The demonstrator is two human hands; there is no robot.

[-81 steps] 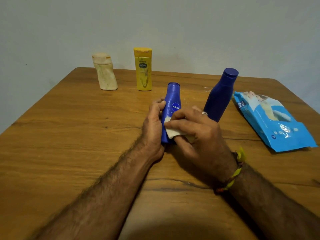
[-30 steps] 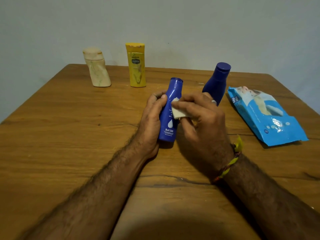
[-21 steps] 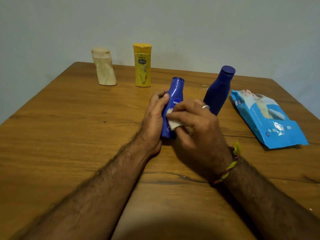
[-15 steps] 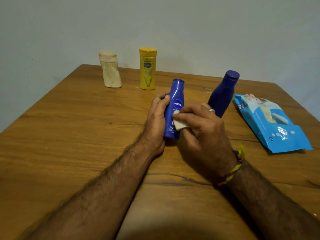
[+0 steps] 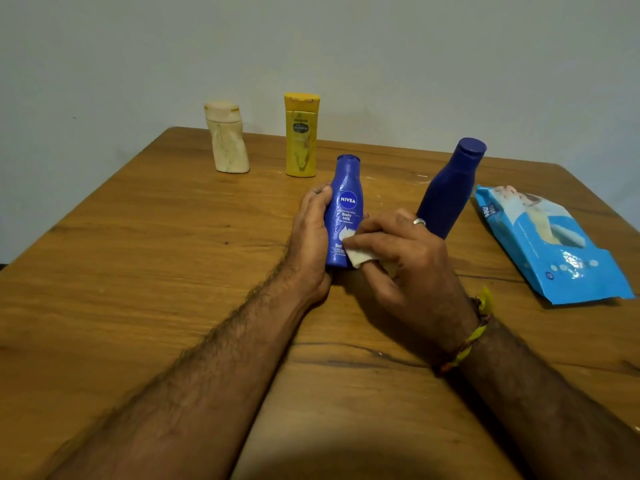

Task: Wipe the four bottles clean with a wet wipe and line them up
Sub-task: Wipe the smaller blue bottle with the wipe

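Bottle work mid-table: small blue plastic lotion bottle point(image 5: 344, 216) upright, clamped in left hand point(image 5: 311, 237). Folded white wet wipe point(image 5: 358, 258) pinched in right hand point(image 5: 405, 258), pressed on its lower front. Probably light, stiff, slippery when wet; best held round the middle. Dark blue plastic bottle point(image 5: 448, 190) just behind, easy to bump. Plenty of bare wooden table point(image 5: 138, 271) on the left.

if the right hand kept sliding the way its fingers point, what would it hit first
Probably the Nivea bottle: the right hand points left, pressing the wet wipe against its lower part. The left hand is just beyond, gripping the bottle's far side.
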